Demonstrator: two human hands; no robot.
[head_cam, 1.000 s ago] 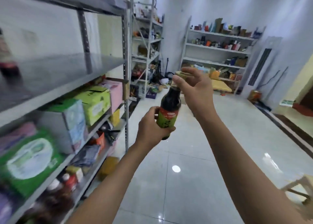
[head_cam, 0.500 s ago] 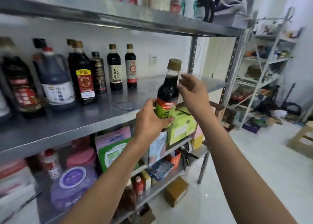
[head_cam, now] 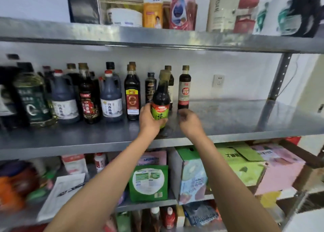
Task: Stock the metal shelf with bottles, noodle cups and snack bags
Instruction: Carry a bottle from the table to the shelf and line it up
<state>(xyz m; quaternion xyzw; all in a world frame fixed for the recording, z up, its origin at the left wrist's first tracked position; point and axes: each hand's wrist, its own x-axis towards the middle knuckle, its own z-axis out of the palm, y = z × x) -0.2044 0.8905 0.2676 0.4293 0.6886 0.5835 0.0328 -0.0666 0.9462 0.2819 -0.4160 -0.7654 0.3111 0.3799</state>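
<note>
Since the earlier frame the green-labelled bottle (head_cam: 160, 100) had travelled from mid-air in front of the rack onto the middle metal shelf (head_cam: 228, 119), and the right hand (head_cam: 188, 122) had come off its neck. The left hand (head_cam: 149, 119) gripped the label, probably steadying the bottle upright as it settled in front of the row of dark sauce bottles (head_cam: 112, 95) — the right hovered just beside, empty, fingers loosely curled. The bottle was dark glass with a tan cap, its label green under a red band.

Base of the green-label bottle (head_cam: 160, 98) hidden behind left hand (head_cam: 150, 120); contact with shelf (head_cam: 228, 121) undeterminable. Right hand (head_cam: 190, 122) fingers motion-blurred. Top-shelf items cropped by upper edge. Lower-left goods blurred, unreadable.
</note>
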